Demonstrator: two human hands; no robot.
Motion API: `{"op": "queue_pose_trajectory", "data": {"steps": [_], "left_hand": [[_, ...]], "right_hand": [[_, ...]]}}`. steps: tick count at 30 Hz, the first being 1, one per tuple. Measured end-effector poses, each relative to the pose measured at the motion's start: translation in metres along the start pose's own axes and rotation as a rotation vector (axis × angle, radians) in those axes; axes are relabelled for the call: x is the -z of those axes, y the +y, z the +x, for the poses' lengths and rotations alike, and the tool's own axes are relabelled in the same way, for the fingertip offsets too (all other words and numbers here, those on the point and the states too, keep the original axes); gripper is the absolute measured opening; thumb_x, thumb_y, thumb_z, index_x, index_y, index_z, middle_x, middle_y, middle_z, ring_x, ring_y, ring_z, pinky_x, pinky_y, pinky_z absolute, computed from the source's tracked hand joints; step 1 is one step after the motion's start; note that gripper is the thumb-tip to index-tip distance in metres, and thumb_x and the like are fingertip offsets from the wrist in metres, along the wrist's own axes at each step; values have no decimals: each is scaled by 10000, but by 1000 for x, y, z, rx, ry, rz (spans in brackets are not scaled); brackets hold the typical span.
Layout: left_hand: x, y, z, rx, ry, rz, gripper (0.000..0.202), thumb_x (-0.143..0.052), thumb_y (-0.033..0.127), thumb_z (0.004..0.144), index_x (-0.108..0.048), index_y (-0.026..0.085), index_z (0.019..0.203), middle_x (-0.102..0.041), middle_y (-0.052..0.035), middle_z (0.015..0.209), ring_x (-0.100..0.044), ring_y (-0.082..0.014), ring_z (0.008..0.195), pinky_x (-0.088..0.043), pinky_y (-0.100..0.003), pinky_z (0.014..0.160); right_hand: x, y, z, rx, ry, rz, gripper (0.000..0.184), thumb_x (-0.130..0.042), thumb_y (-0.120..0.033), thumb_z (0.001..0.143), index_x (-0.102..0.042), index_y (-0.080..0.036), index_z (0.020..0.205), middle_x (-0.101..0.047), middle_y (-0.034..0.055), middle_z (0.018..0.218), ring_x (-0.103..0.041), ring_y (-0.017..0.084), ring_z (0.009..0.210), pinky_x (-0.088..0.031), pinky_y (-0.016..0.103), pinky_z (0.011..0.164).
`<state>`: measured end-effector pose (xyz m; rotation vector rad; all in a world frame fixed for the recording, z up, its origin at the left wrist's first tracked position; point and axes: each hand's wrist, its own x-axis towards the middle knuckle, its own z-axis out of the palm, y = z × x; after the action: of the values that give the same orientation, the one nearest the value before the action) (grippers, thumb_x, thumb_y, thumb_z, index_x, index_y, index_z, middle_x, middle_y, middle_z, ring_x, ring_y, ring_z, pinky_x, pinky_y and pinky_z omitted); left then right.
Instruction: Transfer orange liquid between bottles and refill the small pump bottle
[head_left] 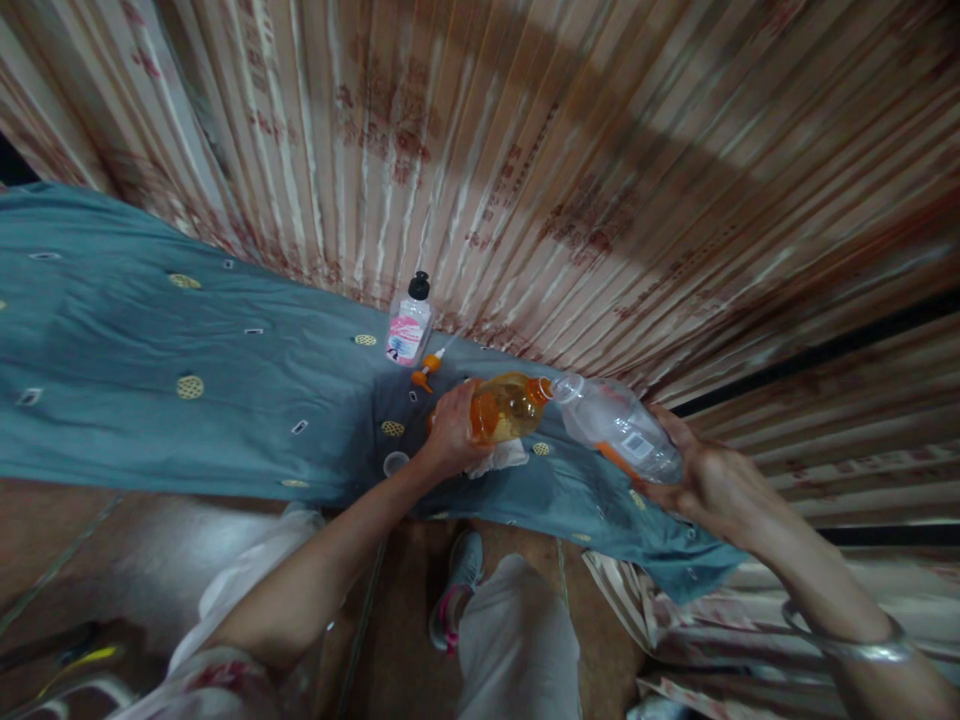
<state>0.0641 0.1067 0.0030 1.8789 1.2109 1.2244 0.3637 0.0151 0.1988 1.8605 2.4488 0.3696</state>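
Note:
My left hand is wrapped round an orange-yellow bottle of liquid, which lies tilted on its side with its orange neck pointing right. In my right hand is a clear plastic bottle with a barcode label, its mouth turned left. The two mouths meet or nearly meet; whether liquid passes between them I cannot tell. An orange pump top lies on the cloth just beyond my left hand. Below the orange bottle is a crumpled white tissue.
A clear bottle with a pink label and black top stands against the pleated patterned curtain. A small clear cup or cap sits near the front edge of the teal cloth. A dark bar runs along the right.

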Motion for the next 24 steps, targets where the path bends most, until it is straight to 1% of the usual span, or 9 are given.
{"op": "queue_pose_trajectory", "data": {"steps": [4, 7, 9, 12, 17, 20, 24], "left_hand": [[0, 1, 0, -8, 0, 4, 937, -847, 306, 604, -448, 153, 1438, -638, -219, 1411, -602, -408, 1339, -431, -597, 1182], [1, 3, 0, 2, -7, 5, 931, -831, 294, 606, -443, 121, 1435, -628, -243, 1418, -593, -416, 1350, -428, -603, 1187], [1, 4, 1, 7, -2, 6, 931, -829, 301, 607, -444, 109, 1433, -624, -247, 1419, -588, -418, 1357, -429, -609, 1186], [1, 4, 1, -1, 3, 6, 907, -833, 319, 613, -464, 137, 1421, -646, -223, 1392, -607, -408, 1334, -447, -604, 1172], [0, 2, 1, -10, -8, 7, 903, -835, 311, 622, -463, 142, 1427, -642, -219, 1403, -601, -408, 1346, -438, -595, 1183], [0, 2, 1, -6, -10, 4, 911, -839, 327, 625, -453, 147, 1431, -638, -217, 1409, -596, -406, 1352, -430, -599, 1188], [-1, 0, 0, -10, 11, -2, 942, -853, 300, 593, -449, 152, 1432, -630, -219, 1421, -592, -413, 1357, -438, -604, 1183]], "right_hand": [[1, 0, 1, 10, -5, -5, 818, -645, -423, 809, -463, -59, 1520, -785, 135, 903, -743, 312, 679, -530, 351, 539], [3, -2, 1, -2, -19, -13, 828, -643, -435, 809, -462, -59, 1524, -787, 133, 918, -731, 293, 648, -517, 339, 524], [6, -3, 2, -11, -49, -16, 831, -636, -445, 816, -461, -44, 1523, -785, 132, 902, -712, 275, 604, -494, 331, 497], [7, -4, 2, -18, -59, -26, 817, -612, -449, 831, -466, -25, 1514, -774, 120, 840, -692, 271, 568, -469, 328, 472], [2, -1, 1, 5, -10, -17, 806, -621, -443, 816, -483, -54, 1508, -767, 109, 806, -711, 288, 608, -492, 329, 504], [2, -2, 1, -7, -18, -10, 815, -619, -454, 815, -481, -49, 1509, -777, 124, 839, -717, 298, 625, -504, 338, 517], [4, -3, 2, -22, -34, -15, 828, -623, -465, 819, -468, -50, 1517, -785, 146, 901, -735, 322, 685, -527, 356, 548]]}}
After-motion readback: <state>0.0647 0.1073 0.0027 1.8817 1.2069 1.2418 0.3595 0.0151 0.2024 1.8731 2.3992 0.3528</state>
